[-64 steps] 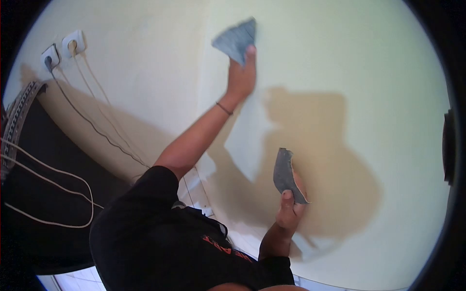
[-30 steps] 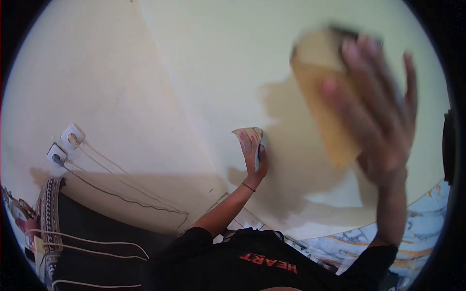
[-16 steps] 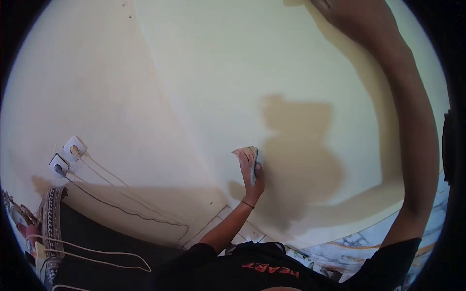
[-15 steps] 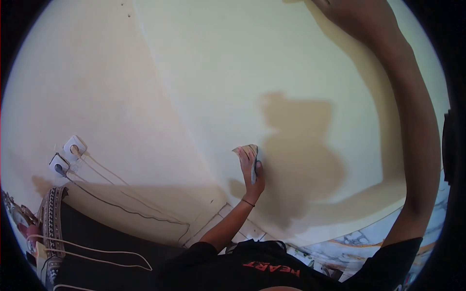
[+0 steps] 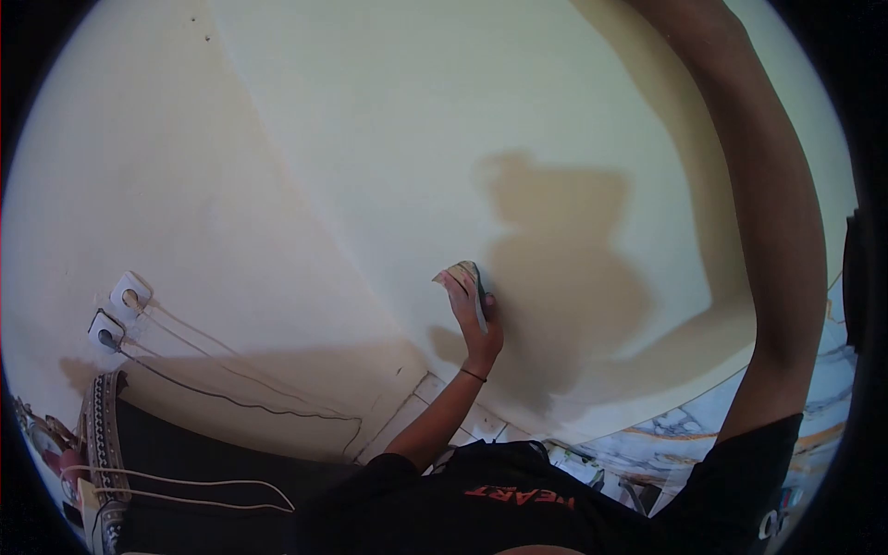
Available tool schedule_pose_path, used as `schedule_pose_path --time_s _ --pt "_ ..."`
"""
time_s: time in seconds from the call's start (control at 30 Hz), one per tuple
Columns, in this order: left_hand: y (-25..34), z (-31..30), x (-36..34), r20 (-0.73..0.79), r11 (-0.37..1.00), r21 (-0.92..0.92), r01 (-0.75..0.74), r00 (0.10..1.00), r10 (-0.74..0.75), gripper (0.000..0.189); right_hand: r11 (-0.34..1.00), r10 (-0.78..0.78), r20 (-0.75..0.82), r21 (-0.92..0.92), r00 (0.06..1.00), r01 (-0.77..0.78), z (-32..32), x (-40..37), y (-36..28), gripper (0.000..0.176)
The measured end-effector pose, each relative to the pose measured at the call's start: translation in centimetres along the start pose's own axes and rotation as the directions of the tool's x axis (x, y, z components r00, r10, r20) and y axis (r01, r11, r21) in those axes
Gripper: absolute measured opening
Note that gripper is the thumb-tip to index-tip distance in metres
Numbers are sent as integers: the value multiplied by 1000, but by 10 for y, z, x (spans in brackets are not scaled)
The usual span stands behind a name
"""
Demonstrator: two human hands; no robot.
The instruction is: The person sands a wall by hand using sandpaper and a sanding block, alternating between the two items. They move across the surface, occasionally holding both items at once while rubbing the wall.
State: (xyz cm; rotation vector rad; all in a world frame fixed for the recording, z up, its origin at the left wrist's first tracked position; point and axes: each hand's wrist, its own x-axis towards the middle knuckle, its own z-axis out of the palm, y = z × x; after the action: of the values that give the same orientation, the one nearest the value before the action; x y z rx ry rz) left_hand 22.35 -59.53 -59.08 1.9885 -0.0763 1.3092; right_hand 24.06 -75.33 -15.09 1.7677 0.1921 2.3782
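My left hand [image 5: 480, 338] is closed on a curled sheet of sandpaper [image 5: 479, 283], pale beige on one face and dark grey on the other. The fingers wrap over the sheet, with the thumb on its right side. It is held against the cream wall [image 5: 388, 185], just right of the corner line. A thin dark band circles the left wrist. My right arm [image 5: 772, 203] stretches up along the right side, its hand beyond the top edge of the view.
Two wall sockets [image 5: 129, 292] with plugged-in cords are at the left. Below them stands a dark panel [image 5: 203, 476] with a patterned border, a pale cable looped over it. Marble-patterned tiles [image 5: 680, 425] run along the lower right. Shadows of my head and arms fall on the wall.
The whole view has shifted slightly, so wall and sockets sit further left. My left hand still holds the sandpaper at the wall. The right hand, partly visible before, has left the view at the top.
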Motion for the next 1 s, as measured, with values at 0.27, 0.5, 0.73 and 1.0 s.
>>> schedule_pose_path --time_s 0.27,0.5,0.73,1.0 --pt "38 -17 95 -134 980 -47 -192 974 184 50 998 -20 -9 -58 1000 20 -29 -18 24 38" --pt "73 -47 268 -210 851 -498 -164 976 65 49 996 84 35 -40 996 -82 -25 -9 17 42" --pt "103 -31 191 -291 930 -96 -356 903 316 45 982 127 46 -145 991 -119 -26 -8 9 42" --pt "92 -47 258 -299 913 -308 -268 938 174 41 997 52 120 -55 991 -46 -33 -17 9 39"
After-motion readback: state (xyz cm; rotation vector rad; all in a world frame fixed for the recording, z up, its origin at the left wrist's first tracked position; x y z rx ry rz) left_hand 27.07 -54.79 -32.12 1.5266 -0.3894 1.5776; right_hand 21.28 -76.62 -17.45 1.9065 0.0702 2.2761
